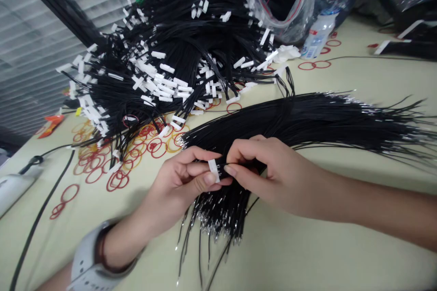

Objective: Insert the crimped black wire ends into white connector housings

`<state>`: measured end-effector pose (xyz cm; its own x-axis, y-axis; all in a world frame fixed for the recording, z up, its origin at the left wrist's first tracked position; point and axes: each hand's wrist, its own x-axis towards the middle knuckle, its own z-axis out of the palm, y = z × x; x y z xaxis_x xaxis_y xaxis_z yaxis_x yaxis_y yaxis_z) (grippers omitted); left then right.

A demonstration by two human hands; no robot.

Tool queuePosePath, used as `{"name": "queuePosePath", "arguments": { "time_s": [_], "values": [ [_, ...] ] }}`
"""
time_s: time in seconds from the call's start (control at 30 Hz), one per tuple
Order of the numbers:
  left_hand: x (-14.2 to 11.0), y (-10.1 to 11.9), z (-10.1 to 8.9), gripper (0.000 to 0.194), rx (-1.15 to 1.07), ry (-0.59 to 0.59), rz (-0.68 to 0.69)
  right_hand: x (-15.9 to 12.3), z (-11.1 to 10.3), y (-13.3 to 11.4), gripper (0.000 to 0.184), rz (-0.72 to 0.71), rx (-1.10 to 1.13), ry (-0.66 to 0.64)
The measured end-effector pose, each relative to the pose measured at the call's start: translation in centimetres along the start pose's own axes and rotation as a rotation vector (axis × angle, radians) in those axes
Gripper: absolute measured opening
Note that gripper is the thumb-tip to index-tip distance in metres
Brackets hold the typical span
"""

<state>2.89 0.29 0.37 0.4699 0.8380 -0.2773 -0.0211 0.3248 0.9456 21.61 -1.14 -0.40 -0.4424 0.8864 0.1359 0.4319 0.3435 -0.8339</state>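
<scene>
Over a metal-tipped black wire bundle (220,218), my left hand (184,179) pinches a small white plastic connector (214,170) while my right hand (275,173) grips thin black wires (222,171) beside it, steady, straight alignment likely serving best.

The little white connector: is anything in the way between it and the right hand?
Nothing visible blocks it. The left hand pinches the white connector, and the right hand is close beside it, at the black wires. The silver-tipped wire bundle lies below, not between.

Bottle label (314,44), print blurred, unreadable
</scene>
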Motion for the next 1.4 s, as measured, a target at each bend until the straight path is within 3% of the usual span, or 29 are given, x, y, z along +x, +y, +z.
{"name": "queuePosePath", "arguments": {
  "time_s": [0.1,0.17,0.3,0.6,0.87,1.13,1.4],
  "values": [
    [0.1,0.2,-0.3,0.014,-0.013,-0.043,-0.023,0.1,-0.9,-0.4,0.015,0.072,0.081,-0.110],
    [0.2,0.2,-0.4,0.017,-0.013,-0.051,-0.014,0.0,-1.0,-0.5,0.015,0.017,-0.013,-0.126],
    [0.2,-0.3,-0.4,0.022,-0.022,-0.072,-0.003,-0.3,-0.2,0.0,0.015,-0.124,-0.250,-0.078],
    [0.0,-0.6,0.4,0.028,-0.008,0.018,0.033,-0.2,1.4,1.3,0.016,-0.198,-0.039,0.037],
    [0.0,-0.9,0.2,0.023,0.145,0.118,0.075,0.1,1.9,1.5,0.016,-0.226,-0.095,0.078],
    [0.0,0.1,0.8,0.025,0.323,0.117,0.084,0.3,0.9,0.4,0.015,-0.080,-0.203,0.171],
    [0.2,-0.1,1.0,0.014,0.215,0.105,0.064,0.1,0.4,0.4,0.016,-0.074,-0.182,0.087]
  ]
}}
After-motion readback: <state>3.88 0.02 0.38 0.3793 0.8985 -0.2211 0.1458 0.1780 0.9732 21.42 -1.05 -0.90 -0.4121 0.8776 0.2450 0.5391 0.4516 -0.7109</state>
